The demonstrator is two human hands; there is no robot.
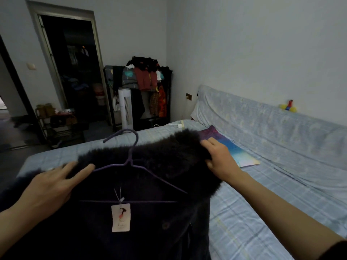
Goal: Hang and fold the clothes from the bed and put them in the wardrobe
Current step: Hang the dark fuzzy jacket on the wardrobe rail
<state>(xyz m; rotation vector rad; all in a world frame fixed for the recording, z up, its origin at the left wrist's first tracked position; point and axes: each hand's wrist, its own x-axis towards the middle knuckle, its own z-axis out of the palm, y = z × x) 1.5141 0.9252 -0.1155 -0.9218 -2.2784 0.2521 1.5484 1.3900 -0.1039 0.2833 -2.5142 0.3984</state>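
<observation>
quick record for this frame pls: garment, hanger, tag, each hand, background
garment: dark coat with fur collar, lying on the bed
hanger: purple hanger lying on top of the coat, hook pointing away from the person
tag: paper tag on a string, below the hanger's bar
left hand: left hand flat on the coat, fingers spread by the hanger's arm
right hand: right hand grips the fur collar at its right end
background: clothes rack loaded with garments, far wall
</observation>
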